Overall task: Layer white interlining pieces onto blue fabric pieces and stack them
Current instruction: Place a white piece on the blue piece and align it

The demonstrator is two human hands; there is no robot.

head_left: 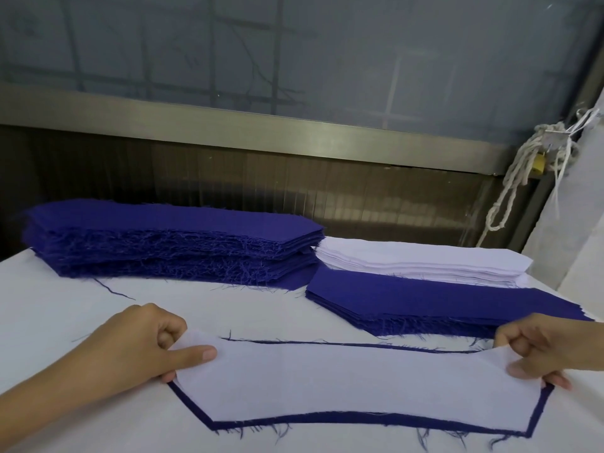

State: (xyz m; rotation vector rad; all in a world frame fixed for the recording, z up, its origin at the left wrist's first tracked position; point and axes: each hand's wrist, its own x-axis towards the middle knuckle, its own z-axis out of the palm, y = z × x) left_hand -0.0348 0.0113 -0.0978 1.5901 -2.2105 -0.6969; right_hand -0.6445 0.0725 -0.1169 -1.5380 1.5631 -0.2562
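A white interlining piece (353, 384) lies on a blue fabric piece (327, 419) at the table's near edge; only a thin blue border shows around it. My left hand (147, 348) pinches the white piece's left end, thumb on top. At the opposite end my right hand (549, 348) grips the right tip, which is lifted slightly. Behind, a tall stack of blue pieces (170, 240) sits at the left. A lower blue stack (425, 302) sits at the right, with a stack of white interlining (421, 261) just behind it.
The white table top (65, 308) carries loose blue threads. A metal rail and dark panel (261, 165) run behind the stacks. Knotted white cord (519, 171) with a brass padlock hangs at the far right beside a white sheet.
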